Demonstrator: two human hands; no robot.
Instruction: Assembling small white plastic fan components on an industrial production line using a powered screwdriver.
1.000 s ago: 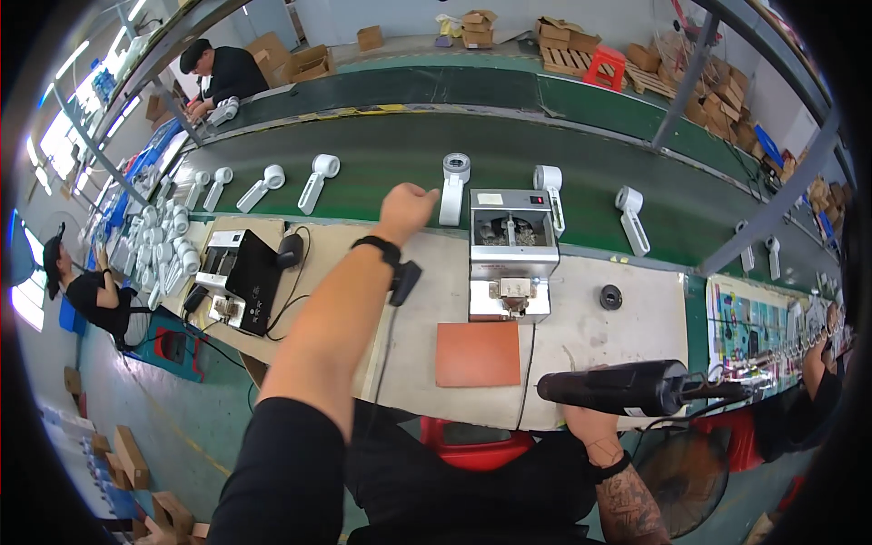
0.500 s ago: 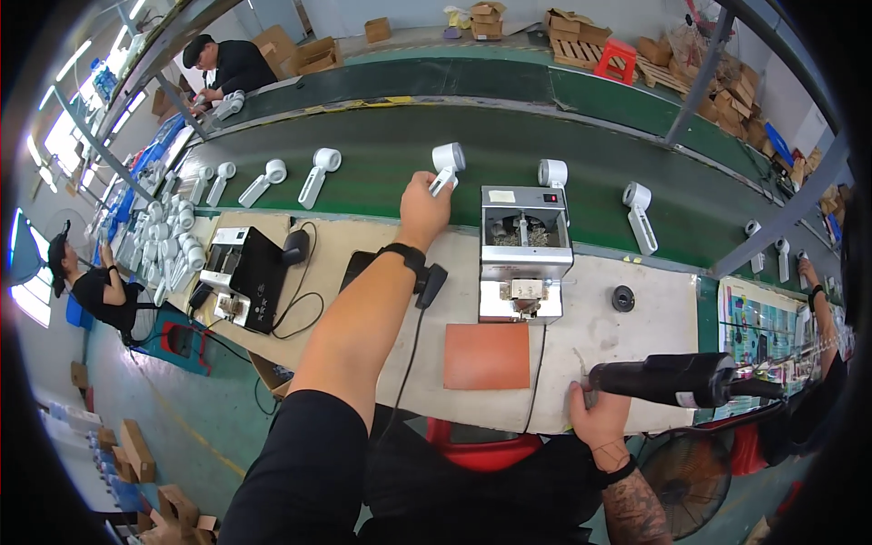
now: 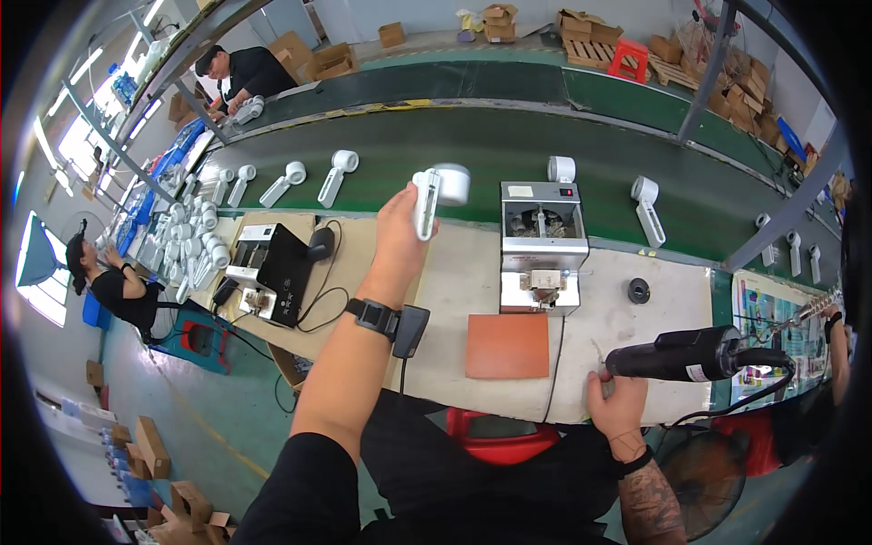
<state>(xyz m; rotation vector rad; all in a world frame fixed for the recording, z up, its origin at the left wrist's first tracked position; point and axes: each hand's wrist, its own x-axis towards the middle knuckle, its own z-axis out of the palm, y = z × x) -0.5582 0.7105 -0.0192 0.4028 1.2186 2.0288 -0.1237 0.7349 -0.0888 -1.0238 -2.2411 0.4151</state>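
Observation:
My left hand, raised over the near edge of the conveyor belt, is closed on a white round-headed handle part. Its round head, blurred, points right, and a long slot shows along the handle. My right hand lies at the table's front edge, below a black corded power tool. That tool covers its fingers, leaving the thumb and the back of the hand in sight. Between my hands stand a grey metal box machine, holding small metal pieces in its tray, and an orange-brown mat.
Similar white parts lie spaced along the green belt, with a heap at left. A black box machine with cables sits left on the table; a black ring lies right. Co-workers sit beyond the belt and at both sides.
My left hand has drawn the white part back toward me and turned it, so its handle slot now shows. The view has shifted slightly. My right hand stays beside the power tool.

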